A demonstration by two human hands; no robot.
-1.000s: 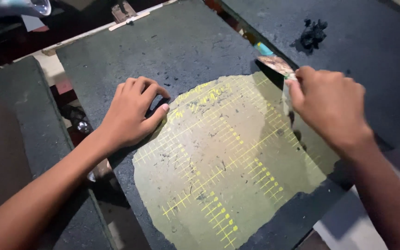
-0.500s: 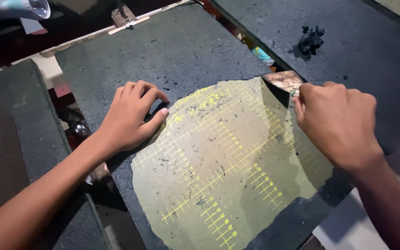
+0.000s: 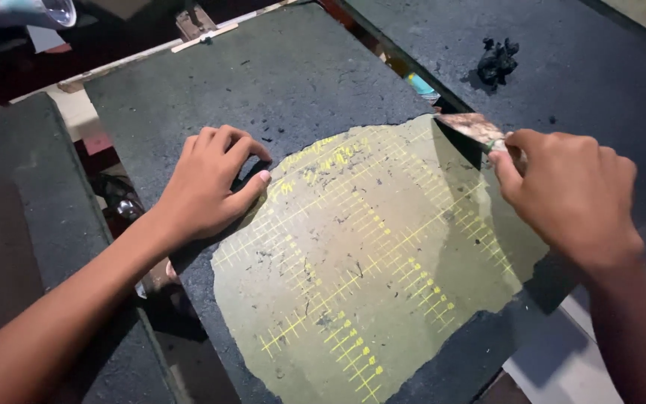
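A flat board [image 3: 383, 254] lies in front of me, its middle scraped down to an olive surface with yellow grid lines, its edges [image 3: 278, 82] still under a dark grainy coating. My left hand [image 3: 207, 187] presses down on the coated left part, fingers curled at the border of the scraped patch. My right hand [image 3: 573, 194] grips a scraper [image 3: 469, 129], whose wide stained blade rests at the far right edge of the cleared patch.
A small heap of black scrapings [image 3: 496, 60] lies on a second dark board [image 3: 585, 67] at the right. Another dark panel [image 3: 16, 224] sits at the left. A clear plastic object [image 3: 28, 11] is at the top left corner.
My right hand has pushed the scraper away from me along the right edge of the cleared patch. My left hand has stayed in place.
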